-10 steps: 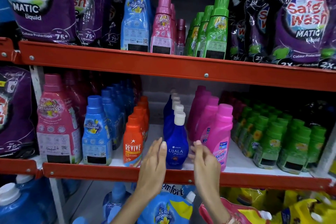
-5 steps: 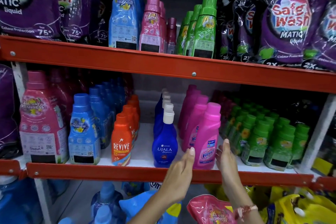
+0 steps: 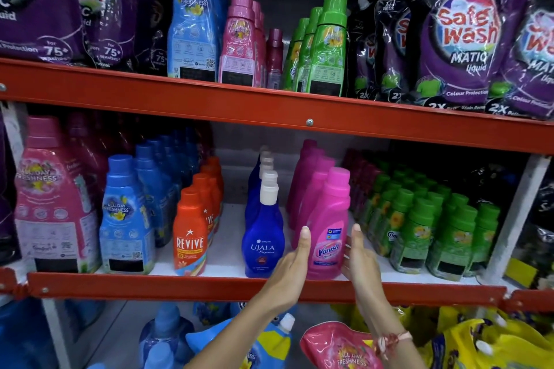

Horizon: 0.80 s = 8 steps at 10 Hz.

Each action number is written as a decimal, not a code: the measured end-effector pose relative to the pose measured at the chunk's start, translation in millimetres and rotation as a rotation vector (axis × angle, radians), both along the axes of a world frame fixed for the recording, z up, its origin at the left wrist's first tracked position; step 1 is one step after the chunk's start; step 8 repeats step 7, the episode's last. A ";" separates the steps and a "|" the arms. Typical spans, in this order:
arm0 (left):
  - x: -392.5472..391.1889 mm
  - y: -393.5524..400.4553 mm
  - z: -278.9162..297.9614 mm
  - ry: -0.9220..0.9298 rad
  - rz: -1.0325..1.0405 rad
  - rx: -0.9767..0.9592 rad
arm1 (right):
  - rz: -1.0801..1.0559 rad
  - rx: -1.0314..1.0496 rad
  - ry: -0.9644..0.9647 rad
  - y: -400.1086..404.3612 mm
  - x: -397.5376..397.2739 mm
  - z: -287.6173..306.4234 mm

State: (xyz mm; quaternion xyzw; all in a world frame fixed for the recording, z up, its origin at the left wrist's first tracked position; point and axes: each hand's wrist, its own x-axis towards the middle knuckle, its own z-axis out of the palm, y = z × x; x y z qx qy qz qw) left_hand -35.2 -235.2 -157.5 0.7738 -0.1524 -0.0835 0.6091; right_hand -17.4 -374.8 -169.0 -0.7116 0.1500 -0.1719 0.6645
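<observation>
Facing label-out at the front edge of the orange shelf (image 3: 150, 284), the blue Ujala bottle (image 3: 263, 237) heads its row. Just right of it the left hand (image 3: 295, 263) stands edge-up, fingers straight and together, beside the pink Vanish bottle (image 3: 329, 228). The right hand (image 3: 358, 255) mirrors it on the far side, gripping nothing. I cannot tell whether either touches the bottle, but they seem set to square it with its row, clear of the green bottles (image 3: 419, 234).

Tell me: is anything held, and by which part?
Nothing is gripped. Left hand and right hand, fingers straight, flank the lower body of the pink Vanish bottle; contact is unclear.
</observation>
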 end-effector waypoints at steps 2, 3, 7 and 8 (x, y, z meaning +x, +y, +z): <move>6.6 1.4 -5.2 0.013 0.027 0.001 | -0.013 -0.006 -0.009 0.5 -0.3 -0.1; 9.7 1.7 -7.5 0.008 0.009 0.041 | -0.035 -0.005 -0.010 0.7 1.0 -2.4; 5.9 6.5 -18.6 -0.254 0.086 0.165 | -0.014 -0.121 -0.110 -18.3 9.5 -15.5; 5.9 6.5 -18.6 -0.254 0.086 0.165 | -0.014 -0.121 -0.110 -18.3 9.5 -15.5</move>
